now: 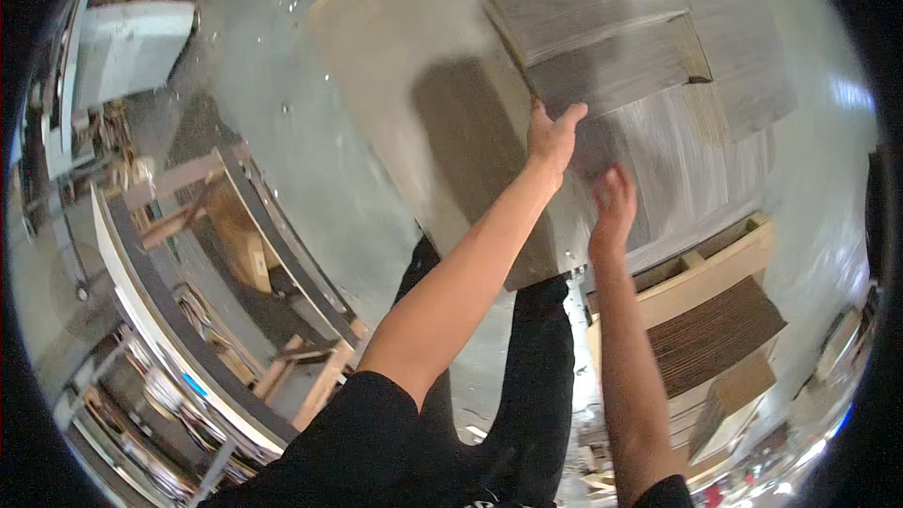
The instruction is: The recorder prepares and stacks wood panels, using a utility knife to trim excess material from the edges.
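My left hand reaches over the seam between a smooth beige panel and several grey wood-grain panels. Its thumb and fingers are spread apart, close to the grey panels' near edge, and I cannot tell whether they touch. To its right, my right hand is a little blurred, its fingers loosely bent and apart, over the near part of a grey striped panel. Nothing shows in either hand. Dark shadows fall across the panels.
At the left stands a wooden frame with dark-edged rails, beside a cart loaded with scraps. A pale box-like thing is at the far left. Near right are a wooden crate and a brown ribbed sheet.
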{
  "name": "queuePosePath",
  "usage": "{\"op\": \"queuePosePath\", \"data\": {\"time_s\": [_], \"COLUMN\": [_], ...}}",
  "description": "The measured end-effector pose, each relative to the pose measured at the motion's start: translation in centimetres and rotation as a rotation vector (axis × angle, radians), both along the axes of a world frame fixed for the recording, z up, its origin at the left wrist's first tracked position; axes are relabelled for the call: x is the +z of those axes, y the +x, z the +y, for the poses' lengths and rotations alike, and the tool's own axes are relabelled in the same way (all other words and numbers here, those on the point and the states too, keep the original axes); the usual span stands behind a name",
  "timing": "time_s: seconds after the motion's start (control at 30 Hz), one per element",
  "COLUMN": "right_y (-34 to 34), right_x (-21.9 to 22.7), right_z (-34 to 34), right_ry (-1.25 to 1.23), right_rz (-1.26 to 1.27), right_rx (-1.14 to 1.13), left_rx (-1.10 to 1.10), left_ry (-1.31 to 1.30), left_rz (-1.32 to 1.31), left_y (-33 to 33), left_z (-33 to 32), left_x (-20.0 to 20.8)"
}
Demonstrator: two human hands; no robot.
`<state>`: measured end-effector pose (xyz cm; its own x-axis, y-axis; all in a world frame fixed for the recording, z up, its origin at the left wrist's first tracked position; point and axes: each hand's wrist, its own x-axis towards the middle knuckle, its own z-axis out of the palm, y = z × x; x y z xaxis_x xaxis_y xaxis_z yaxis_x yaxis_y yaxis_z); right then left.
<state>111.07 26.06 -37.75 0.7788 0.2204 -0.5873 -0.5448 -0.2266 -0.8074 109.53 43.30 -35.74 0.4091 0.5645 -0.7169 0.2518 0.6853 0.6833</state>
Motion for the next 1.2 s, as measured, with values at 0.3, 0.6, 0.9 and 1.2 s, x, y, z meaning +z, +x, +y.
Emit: {"op": "queuePosePath", "data": {"time_s": [0.3,0.6,0.9,1.2], "right_y": [-16.6,-17.0,-10.2,-11.2], "right_x": [1.3,0.5,16.3,30.2], "right_z": [-10.5,-25.6,-21.9,-20.9], "right_ry": [-0.255,-0.459,-0.730,-0.902], "right_rz": [0.273,0.297,0.112,0.107], "right_rx": [0.177,0.558,0.875,0.913], "left_rx": [-0.170,-0.759,0.072,0.352], "left_ry": [0.257,0.201,-0.139,-0.187], "left_rz": [0.162,0.650,0.515,0.258], "left_y": [-10.0,-42.7,-61.8,-64.6], "left_z": [-5.5,-10.2,-12.2,-6.4], "left_x": [-13.8,-10.1,-3.7,0.0]}}
